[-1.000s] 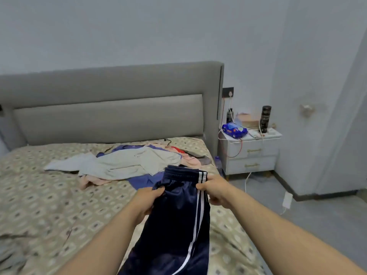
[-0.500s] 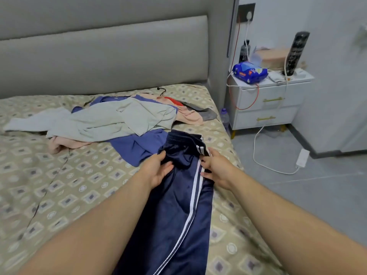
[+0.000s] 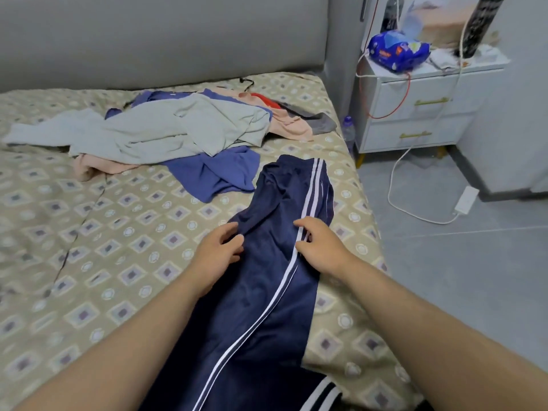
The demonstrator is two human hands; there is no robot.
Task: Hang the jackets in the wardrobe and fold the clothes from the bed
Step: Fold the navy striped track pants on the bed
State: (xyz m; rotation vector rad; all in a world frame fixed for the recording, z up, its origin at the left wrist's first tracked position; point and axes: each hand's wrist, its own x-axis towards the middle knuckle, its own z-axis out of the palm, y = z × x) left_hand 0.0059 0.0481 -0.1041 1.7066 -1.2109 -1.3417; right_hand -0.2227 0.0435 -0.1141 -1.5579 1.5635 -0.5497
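A: Navy trousers (image 3: 249, 321), where do they lie?
B: Flat along the right edge of the bed (image 3: 103, 262), waistband toward the headboard (image 3: 163, 40), white stripes running down the leg.
A: And the hands?
B: Both are on the upper leg. The left hand (image 3: 218, 253) pinches the fabric's left edge between thumb and fingers. The right hand (image 3: 321, 247) has its curled fingers and thumb closed on the striped seam.
A: The other clothes?
B: A loose pile of clothes (image 3: 178, 129) lies nearer the headboard, grey, pink and blue pieces overlapping. A blue garment (image 3: 219, 173) at its near side ends just beside the waistband.
A: Beyond the bed?
B: A white nightstand (image 3: 421, 120) with a blue pack (image 3: 397, 53) on top, and a white cable (image 3: 394, 185) trailing over the floor.
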